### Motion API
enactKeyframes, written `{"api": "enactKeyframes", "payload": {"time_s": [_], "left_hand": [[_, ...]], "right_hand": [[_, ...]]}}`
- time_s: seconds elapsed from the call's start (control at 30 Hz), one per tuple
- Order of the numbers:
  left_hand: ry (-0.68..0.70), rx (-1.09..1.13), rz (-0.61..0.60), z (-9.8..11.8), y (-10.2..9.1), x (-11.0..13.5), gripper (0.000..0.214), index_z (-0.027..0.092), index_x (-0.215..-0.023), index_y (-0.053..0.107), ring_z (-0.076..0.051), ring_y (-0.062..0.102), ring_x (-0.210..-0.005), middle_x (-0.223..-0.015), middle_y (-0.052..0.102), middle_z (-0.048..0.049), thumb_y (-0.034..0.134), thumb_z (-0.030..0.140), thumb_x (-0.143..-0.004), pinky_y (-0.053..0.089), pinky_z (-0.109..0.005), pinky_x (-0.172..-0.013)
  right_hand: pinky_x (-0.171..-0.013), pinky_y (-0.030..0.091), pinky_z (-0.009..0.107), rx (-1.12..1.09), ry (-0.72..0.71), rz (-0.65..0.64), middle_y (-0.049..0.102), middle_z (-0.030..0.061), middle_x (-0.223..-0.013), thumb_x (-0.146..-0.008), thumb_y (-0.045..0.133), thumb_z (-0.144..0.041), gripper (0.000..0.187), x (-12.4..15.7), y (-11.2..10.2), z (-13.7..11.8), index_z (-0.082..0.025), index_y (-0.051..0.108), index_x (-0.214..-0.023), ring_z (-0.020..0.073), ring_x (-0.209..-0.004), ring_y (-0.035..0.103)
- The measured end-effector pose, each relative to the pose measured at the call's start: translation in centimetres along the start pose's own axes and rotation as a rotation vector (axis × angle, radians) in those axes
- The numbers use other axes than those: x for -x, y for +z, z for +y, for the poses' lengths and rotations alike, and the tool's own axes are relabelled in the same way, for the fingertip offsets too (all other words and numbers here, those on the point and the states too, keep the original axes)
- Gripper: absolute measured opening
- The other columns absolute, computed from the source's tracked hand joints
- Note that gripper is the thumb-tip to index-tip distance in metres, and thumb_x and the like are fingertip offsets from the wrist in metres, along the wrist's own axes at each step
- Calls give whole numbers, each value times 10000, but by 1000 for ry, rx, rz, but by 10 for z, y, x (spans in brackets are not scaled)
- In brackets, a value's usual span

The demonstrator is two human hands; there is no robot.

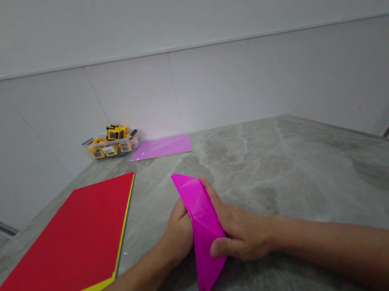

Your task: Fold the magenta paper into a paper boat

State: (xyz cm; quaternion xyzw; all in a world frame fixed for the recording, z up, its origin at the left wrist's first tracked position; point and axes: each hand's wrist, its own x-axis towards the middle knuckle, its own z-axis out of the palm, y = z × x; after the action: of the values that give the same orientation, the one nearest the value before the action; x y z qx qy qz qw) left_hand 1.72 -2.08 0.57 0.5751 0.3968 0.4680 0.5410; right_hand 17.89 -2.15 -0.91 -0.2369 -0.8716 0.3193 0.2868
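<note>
A folded piece of bright pink paper [199,215], with layered pointed ends and crease lines, stands tilted between my two hands above the table. My right hand [237,230] grips its right side, the thumb lying across the lower front face and the fingers along the upper right edge. On the other side, my left hand [179,231] holds the paper's left edge; most of its fingers are hidden behind the folded layers.
On the left of the grey marbled table [251,170] lies a stack of red and yellow sheets [71,237]. Farther back are a flat pinkish-purple sheet or packet [164,146] and a clear plastic box [107,150] with yellow toy vehicles [117,132]. A white wall stands behind.
</note>
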Motion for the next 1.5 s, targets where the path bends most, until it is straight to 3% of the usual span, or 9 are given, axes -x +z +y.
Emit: {"api": "enactKeyframes", "payload": {"time_s": [0.13, 0.3, 0.43, 0.6, 0.67, 0.73, 0.87, 1.07, 1.5], "left_hand": [[-21, 34, -7, -4, -3, -5, 121, 177, -622, 576, -154, 470, -622, -636, 556, 0, 611, 293, -609, 462, -281, -611], [-62, 253, 117, -17, -5, -17, 234, 166, -896, 668, -188, 593, -718, -799, 682, -35, 604, 335, -748, 503, -309, -696], [-81, 322, -36, -18, -6, -20, 436, 187, -1144, 638, -206, 653, -768, -957, 710, -62, 679, 249, -715, 512, -281, -626], [-18, 156, -187, -12, -8, -17, 431, 182, -1192, 613, -210, 660, -831, -1139, 661, -103, 661, 275, -774, 554, -293, -635], [34, 54, -149, -11, -10, -16, 365, 152, -1126, 631, -207, 651, -831, -1050, 670, -103, 648, 295, -791, 553, -272, -606], [74, -39, -9, -10, -12, -17, 297, 141, -1019, 633, -172, 617, -707, -837, 647, -57, 637, 354, -813, 506, -228, -496], [137, -77, 241, -9, -14, -22, 345, 156, -917, 591, -96, 510, -553, -710, 560, 24, 700, 449, -771, 429, -191, -462], [71, 25, 156, -15, -11, -22, 533, 141, -885, 596, -151, 573, -638, -738, 623, -16, 598, 665, -785, 481, -261, -606], [118, -76, 169, -13, -10, -21, 460, 151, -760, 567, -110, 464, -562, -646, 545, 26, 586, 608, -808, 395, -209, -497]], "right_hand": [[-1099, 353, 520, 4, 54, 2, 442, 248, -1440, -868, 577, -548, 1046, 0, 0, 4, -98, -87, -1540, 331, -1326, 455], [-1172, 216, 542, -56, 143, 183, 211, 212, -1579, -896, 552, -520, 958, -4, -2, 10, -132, -32, -1548, 313, -1464, 214], [-1112, 344, 538, -77, 220, 372, 330, 174, -1536, -879, 593, -461, 826, -8, -3, 15, -196, 165, -1534, 308, -1357, 418], [-1041, 417, 517, 14, 304, 536, 565, 130, -1341, -786, 702, -462, 694, -11, -7, 19, -209, 460, -1386, 304, -1207, 548], [-1018, 438, 472, -56, 292, 533, 625, 95, -1257, -818, 675, -429, 569, -13, -8, 20, -217, 521, -1323, 272, -1147, 583], [-913, 501, 407, -218, 306, 544, 676, 75, -1126, -872, 601, -430, 422, -14, -8, 23, -199, 582, -1224, 239, -1027, 629], [-616, 502, 296, -596, 387, 453, 673, 33, -796, -856, 591, -517, 364, -15, -5, 28, -169, 636, -953, 178, -679, 621], [-579, 485, 283, -758, 442, 211, 651, 21, -723, -802, 667, -522, 353, -10, -3, 25, -171, 648, -830, 165, -628, 603], [-577, 381, 231, -786, 387, 78, 600, -2, -716, -652, 740, -686, 603, -11, -8, 18, -133, 641, -871, 101, -610, 514]]}}
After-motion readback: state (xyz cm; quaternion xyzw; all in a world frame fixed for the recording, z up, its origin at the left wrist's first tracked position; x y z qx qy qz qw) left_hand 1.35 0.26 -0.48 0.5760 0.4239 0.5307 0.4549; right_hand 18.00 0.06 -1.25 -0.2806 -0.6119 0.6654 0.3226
